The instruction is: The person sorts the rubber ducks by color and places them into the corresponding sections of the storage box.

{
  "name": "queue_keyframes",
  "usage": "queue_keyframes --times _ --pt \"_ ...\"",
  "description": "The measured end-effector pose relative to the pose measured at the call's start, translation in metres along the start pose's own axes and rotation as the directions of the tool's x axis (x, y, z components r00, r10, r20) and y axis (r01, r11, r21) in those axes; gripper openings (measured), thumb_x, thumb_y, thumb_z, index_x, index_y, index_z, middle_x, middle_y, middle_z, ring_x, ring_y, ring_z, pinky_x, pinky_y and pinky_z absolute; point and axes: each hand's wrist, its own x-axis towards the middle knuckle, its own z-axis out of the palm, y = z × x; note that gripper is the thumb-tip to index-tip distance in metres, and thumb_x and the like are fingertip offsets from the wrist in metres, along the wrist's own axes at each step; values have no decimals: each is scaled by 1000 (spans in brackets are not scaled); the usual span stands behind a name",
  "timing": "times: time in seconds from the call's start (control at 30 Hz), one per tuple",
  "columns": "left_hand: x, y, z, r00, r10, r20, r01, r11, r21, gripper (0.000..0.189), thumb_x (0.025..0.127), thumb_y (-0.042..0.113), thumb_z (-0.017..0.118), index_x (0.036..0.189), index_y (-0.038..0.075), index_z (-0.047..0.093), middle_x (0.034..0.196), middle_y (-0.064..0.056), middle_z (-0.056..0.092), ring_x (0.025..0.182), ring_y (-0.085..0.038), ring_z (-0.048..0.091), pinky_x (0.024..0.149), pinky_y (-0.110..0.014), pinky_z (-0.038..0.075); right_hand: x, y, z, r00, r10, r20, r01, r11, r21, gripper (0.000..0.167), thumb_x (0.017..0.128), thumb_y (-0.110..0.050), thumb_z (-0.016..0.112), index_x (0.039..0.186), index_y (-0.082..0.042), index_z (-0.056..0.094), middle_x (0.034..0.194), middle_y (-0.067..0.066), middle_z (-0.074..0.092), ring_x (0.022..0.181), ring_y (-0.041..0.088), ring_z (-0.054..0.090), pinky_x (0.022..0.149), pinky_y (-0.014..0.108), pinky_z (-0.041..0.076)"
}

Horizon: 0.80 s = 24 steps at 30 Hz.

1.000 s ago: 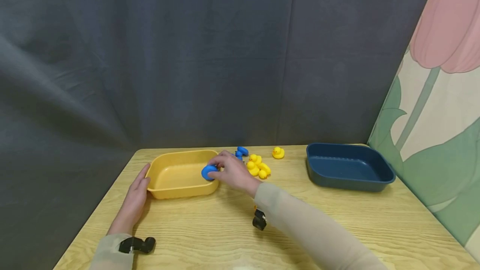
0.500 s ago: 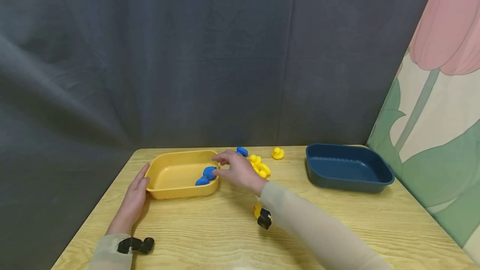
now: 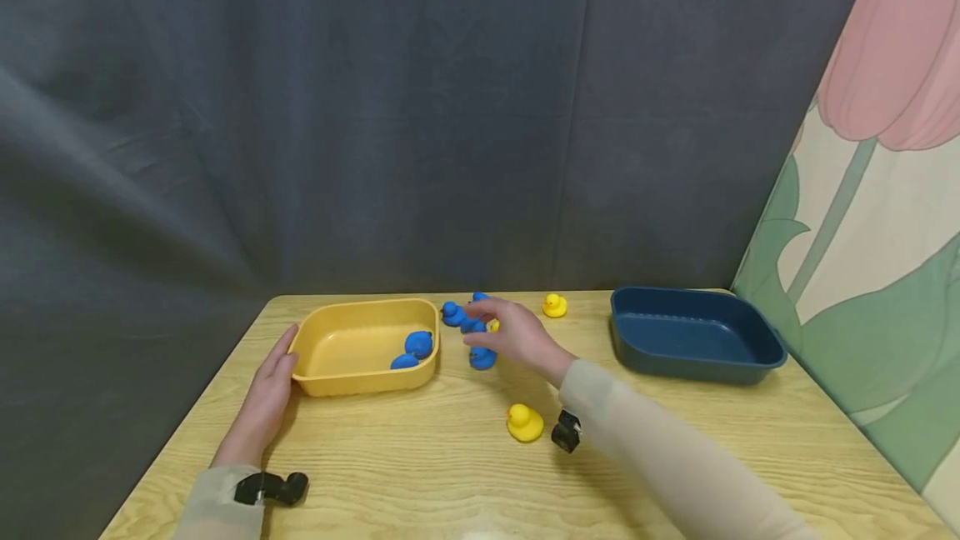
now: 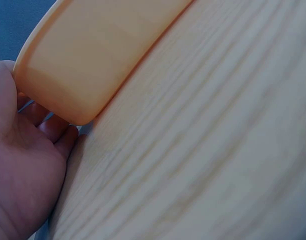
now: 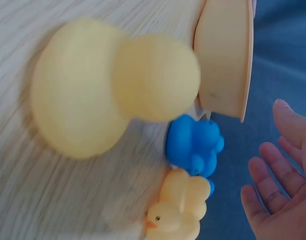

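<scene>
My left hand (image 3: 262, 398) rests against the left end of a yellow bin (image 3: 360, 384), fingers lying along the outer wall under the rim in the left wrist view. Two blue rubber ducks (image 3: 418, 344) lie inside at its right end. My right hand (image 3: 525, 340) hangs over a cluster of ducks right of the bin, holding nothing, thumb and fingers spread apart. Blue rubber ducks (image 3: 482, 358) show around its fingertips, and the hand hides part of the cluster. In the right wrist view, a yellow rubber duck (image 5: 175, 215) sits beside a blue one (image 5: 190, 145).
A lone yellow duck (image 3: 525, 423) stands nearer on the wooden table (image 3: 420, 473), below the right wrist. Another yellow duck (image 3: 555, 305) stands near the back edge. At the right is a dark blue bin (image 3: 697, 367). A dark curtain (image 3: 435, 123) hangs behind the table.
My right hand released a blue duck into the yellow bin, then moved right over the cluster. The near yellow duck came into full view. My left hand stayed at the bin.
</scene>
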Motion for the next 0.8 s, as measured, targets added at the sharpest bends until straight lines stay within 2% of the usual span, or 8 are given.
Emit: queue_keyframes --times 0.17,0.43,0.63,0.8 --pt "-2 1 0 1000 2 -2 -2 1000 -9 62 121 32 24 180 27 4 186 -4 1 170 -30 -1 136 -54 5 -3 10 -3 1000 -3 21 3 1000 -17 52 100 -22 86 149 -14 72 143 1 73 130 27 66 114 49 53" --pt "-3 1 -1 1000 -5 -7 4 1000 -20 62 121 33 25 180 29 4 186 -3 1 170 -30 -1 136 -54 5 -6 20 -5 994 18 112 -12 999 -50 61 99 -21 86 156 -12 66 146 8 71 135 33 62 113 54 52" --pt "-5 0 -3 1000 -8 -14 8 1000 -24 62 121 32 24 179 29 3 186 -3 1 170 -30 -1 136 -55 5 -5 27 -2 987 12 162 -2 998 -64 63 98 -23 88 156 -14 65 151 4 68 138 31 61 116 51 51" --pt "-4 2 -1 1000 22 1 -22 1000 -21 62 121 31 25 180 26 5 186 -5 1 170 -31 0 135 -56 6 -4 37 1 985 5 171 13 994 -106 61 97 -23 89 154 -14 68 151 2 68 139 31 62 117 50 51"
